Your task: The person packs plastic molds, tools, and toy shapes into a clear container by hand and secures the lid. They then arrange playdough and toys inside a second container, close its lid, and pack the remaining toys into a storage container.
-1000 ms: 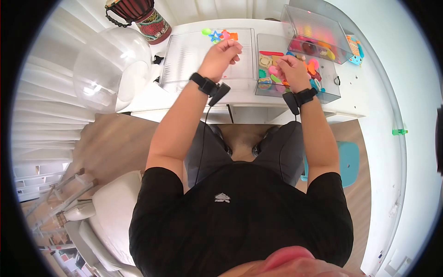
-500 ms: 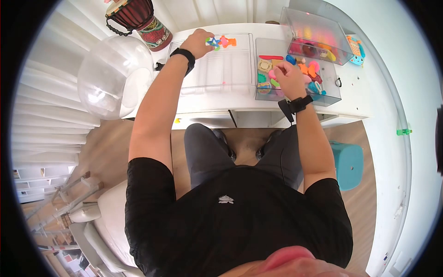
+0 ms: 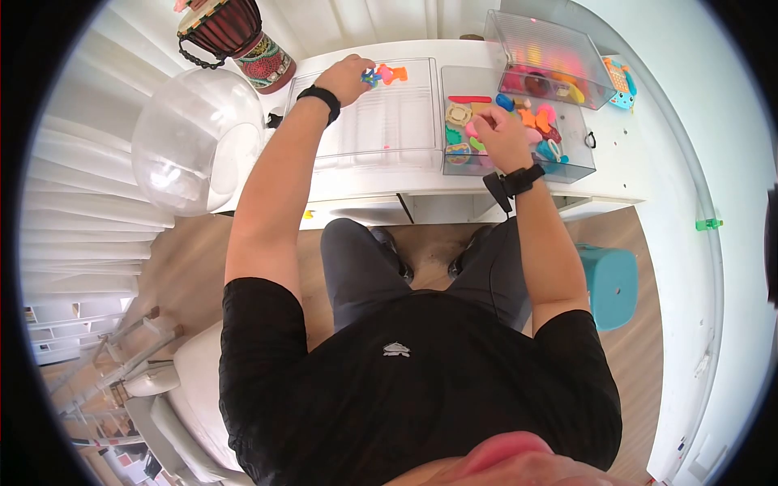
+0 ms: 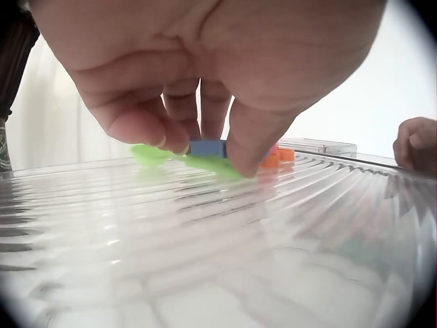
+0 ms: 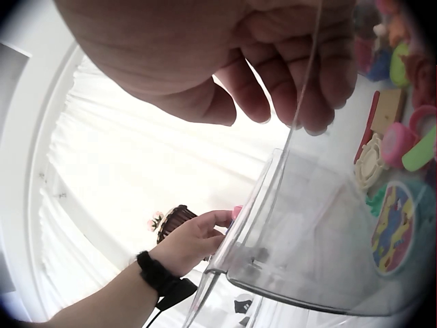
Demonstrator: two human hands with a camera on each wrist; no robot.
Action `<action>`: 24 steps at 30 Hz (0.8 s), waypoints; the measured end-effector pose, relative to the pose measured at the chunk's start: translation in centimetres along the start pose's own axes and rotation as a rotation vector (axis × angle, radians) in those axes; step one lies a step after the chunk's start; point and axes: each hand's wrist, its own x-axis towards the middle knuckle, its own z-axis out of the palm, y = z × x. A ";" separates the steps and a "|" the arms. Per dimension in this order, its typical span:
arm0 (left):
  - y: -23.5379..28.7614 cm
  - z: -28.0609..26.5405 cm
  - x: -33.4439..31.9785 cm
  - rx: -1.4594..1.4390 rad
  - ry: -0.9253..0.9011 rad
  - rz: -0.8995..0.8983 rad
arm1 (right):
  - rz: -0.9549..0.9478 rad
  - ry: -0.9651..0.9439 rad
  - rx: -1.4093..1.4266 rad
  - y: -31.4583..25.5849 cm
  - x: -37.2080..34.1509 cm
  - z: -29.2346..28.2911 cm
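At the back of the clear ridged panel (image 3: pixel 356 130), my left hand (image 3: pixel 344 79) pinches a blue star-shaped piece (image 3: pixel 371 77). In the left wrist view, the blue piece (image 4: pixel 207 148) sits between thumb and fingers, a green piece (image 4: pixel 220 166) lies just under it, and another green piece (image 4: pixel 149 154) rests to the left. An orange piece (image 4: pixel 280 158) lies past the thumb. My right hand (image 3: pixel 504 139) hovers over the clear bin (image 3: pixel 519 164) of colourful toys with loosely curled fingers, holding nothing; the right wrist view shows this hand (image 5: pixel 252 61) above the bin's wall.
A second clear bin (image 3: pixel 559 61) with pink and yellow toys stands at the back right, beside a toy phone (image 3: pixel 620 83). To the left are a drum (image 3: pixel 263 61) and a big transparent globe (image 3: pixel 194 142). A teal stool (image 3: pixel 612 287) stands below right.
My left hand has moved left from in front of the shapes and come down onto the blue piece. My right hand has shifted slightly lower over the bin.
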 end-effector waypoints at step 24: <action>16.6 3.4 3.6 0.085 -0.244 0.319 | 0.218 0.154 0.390 -0.8 0.4 -0.6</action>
